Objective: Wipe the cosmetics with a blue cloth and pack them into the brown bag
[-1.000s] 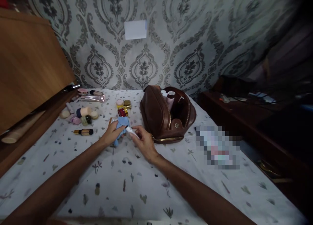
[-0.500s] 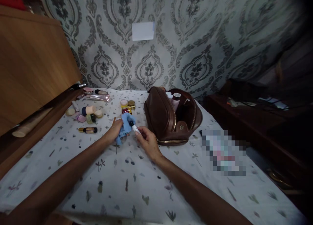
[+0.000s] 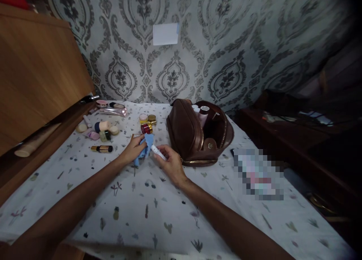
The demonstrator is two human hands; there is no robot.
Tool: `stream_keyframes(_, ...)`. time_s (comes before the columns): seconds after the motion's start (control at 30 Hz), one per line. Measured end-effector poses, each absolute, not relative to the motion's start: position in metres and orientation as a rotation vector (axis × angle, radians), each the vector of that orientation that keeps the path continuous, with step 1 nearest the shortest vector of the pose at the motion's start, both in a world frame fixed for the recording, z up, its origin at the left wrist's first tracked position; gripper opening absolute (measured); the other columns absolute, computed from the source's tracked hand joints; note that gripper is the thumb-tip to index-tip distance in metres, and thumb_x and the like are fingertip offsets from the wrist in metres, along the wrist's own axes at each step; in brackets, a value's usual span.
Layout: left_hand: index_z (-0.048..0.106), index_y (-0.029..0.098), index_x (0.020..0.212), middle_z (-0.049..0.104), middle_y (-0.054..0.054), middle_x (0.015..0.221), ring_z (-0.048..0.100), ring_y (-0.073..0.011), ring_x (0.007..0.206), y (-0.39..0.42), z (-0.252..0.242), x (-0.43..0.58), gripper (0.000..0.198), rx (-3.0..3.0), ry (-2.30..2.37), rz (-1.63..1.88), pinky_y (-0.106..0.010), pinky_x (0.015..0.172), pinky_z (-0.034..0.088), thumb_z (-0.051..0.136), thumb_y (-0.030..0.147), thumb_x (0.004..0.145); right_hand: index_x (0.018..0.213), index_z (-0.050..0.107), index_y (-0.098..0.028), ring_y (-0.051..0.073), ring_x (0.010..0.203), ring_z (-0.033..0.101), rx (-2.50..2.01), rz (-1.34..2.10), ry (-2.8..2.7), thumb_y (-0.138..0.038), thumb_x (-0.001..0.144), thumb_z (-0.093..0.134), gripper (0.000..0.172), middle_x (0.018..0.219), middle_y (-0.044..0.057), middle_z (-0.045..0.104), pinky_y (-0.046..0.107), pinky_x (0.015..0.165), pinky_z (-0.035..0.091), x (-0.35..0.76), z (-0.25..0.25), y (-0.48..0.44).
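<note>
My left hand (image 3: 135,149) is closed on a light blue cloth (image 3: 144,148) just above the patterned white sheet (image 3: 158,211). My right hand (image 3: 170,162) pinches a small white tube (image 3: 157,152), whose tip points into the cloth. Both hands meet in the middle of the bed, left of an open brown leather pouch (image 3: 186,135) that holds bottles (image 3: 201,114).
Small jars (image 3: 147,123) lie just behind my hands. More cosmetics (image 3: 98,130) and a gold-and-black tube (image 3: 102,149) lie at the far left by a wooden board (image 3: 36,75). A blurred-out item (image 3: 258,173) lies right of the pouch. A dark side table (image 3: 296,139) stands at the right.
The cloth in my left hand has shifted around the tube's tip, and the tube has turned slightly in my right fingers. The view has moved a little since the earliest frame.
</note>
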State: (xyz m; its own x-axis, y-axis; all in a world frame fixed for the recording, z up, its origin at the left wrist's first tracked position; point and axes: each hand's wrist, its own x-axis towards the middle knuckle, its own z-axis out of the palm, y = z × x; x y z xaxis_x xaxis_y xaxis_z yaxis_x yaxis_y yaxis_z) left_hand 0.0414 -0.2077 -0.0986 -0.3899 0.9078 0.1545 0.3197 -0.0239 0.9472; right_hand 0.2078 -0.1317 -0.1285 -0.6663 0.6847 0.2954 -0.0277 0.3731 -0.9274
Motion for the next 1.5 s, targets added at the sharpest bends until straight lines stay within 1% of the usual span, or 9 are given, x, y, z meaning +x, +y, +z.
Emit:
stream_keyframes(0.27,0.051,0.019,0.065,0.049,0.005,0.048,0.044,-0.0103,0.041,-0.208,-0.098,0.043,0.041,1.241,1.699,1.407,-0.021,0.04,0.033,0.057,0.058,0.08,0.098,0.064,-0.021,0.016,0.07,0.054,-0.596,1.305,-1.961,-0.03,0.074,0.067,0.026,0.076,-0.001,0.06,0.027,0.066,0.042,0.209,-0.125,-0.135)
stream_keyframes(0.5,0.05,0.019,0.059,0.05,0.003,0.042,0.042,-0.0102,0.036,-0.209,-0.099,0.043,0.042,1.072,1.717,1.415,-0.021,0.038,0.031,0.047,0.053,0.084,0.089,0.061,-0.02,0.018,0.074,0.058,-0.549,1.358,-1.913,-0.038,0.079,0.064,0.02,0.079,0.001,0.065,0.029,0.069,0.044,0.209,-0.122,-0.137)
stream_keyframes(0.7,0.052,0.02,0.079,0.058,0.004,0.065,0.051,-0.0099,0.051,-0.21,-0.089,0.04,0.012,1.036,1.685,1.69,-0.019,0.046,0.038,0.056,0.031,0.074,0.084,0.058,-0.021,0.017,0.072,0.057,-0.558,1.445,-1.807,-0.041,0.079,0.064,0.022,0.079,0.001,0.063,0.029,0.068,0.046,0.206,-0.122,-0.135)
stream_keyframes(0.83,0.059,0.02,0.084,0.064,0.001,0.081,0.058,-0.013,0.068,-0.214,-0.082,0.035,0.019,1.27,1.726,1.641,-0.021,0.058,0.044,0.052,0.019,0.066,0.085,0.058,-0.02,0.017,0.072,0.057,-0.541,1.452,-1.81,-0.039,0.08,0.064,0.021,0.078,0.001,0.062,0.028,0.069,0.045,0.206,-0.123,-0.133)
stream_keyframes(0.93,0.063,0.018,0.078,0.059,0.0,0.065,0.054,-0.0137,0.06,-0.217,-0.076,0.036,0.016,1.372,1.713,1.486,-0.023,0.056,0.041,0.049,0.025,0.076,0.085,0.058,-0.02,0.017,0.071,0.056,-0.54,1.455,-1.82,-0.039,0.08,0.064,0.02,0.077,0.001,0.061,0.028,0.069,0.045,0.206,-0.123,-0.133)
stream_keyframes(1.03,0.065,0.018,0.098,0.055,0.002,0.06,0.051,-0.0139,0.057,-0.221,-0.07,0.04,0.028,1.402,1.668,1.474,-0.023,0.055,0.04,0.05,0.039,0.088,0.085,0.058,-0.02,0.017,0.072,0.057,-0.532,1.454,-1.827,-0.039,0.08,0.064,0.021,0.077,0.001,0.063,0.028,0.068,0.045,0.206,-0.123,-0.133)
stream_keyframes(1.13,0.064,0.018,0.108,0.055,0.002,0.063,0.054,-0.0149,0.061,-0.222,-0.069,0.041,0.036,1.468,1.626,1.432,-0.024,0.058,0.041,0.055,0.046,0.089,0.084,0.059,-0.02,0.017,0.072,0.057,-0.531,1.457,-1.82,-0.039,0.079,0.064,0.021,0.077,0.001,0.062,0.028,0.068,0.044,0.205,-0.124,-0.133)
stream_keyframes(1.37,0.055,0.018,0.076,0.054,0.002,0.066,0.051,-0.0128,0.063,-0.218,-0.076,0.041,0.033,1.492,1.696,1.417,-0.023,0.061,0.041,0.052,0.047,0.09,0.087,0.062,-0.019,0.018,0.075,0.059,-0.532,1.39,-1.887,-0.036,0.078,0.066,0.02,0.08,0.002,0.066,0.029,0.07,0.045,0.207,-0.124,-0.136)
stream_keyframes(1.5,0.059,0.018,0.09,0.059,0.0,0.079,0.058,-0.0148,0.071,-0.221,-0.073,0.042,0.031,1.49,1.608,1.395,-0.025,0.066,0.044,0.053,0.049,0.09,0.088,0.063,-0.019,0.018,0.073,0.059,-0.535,1.349,-1.905,-0.038,0.078,0.065,0.022,0.078,0.002,0.067,0.028,0.069,0.045,0.207,-0.127,-0.135)
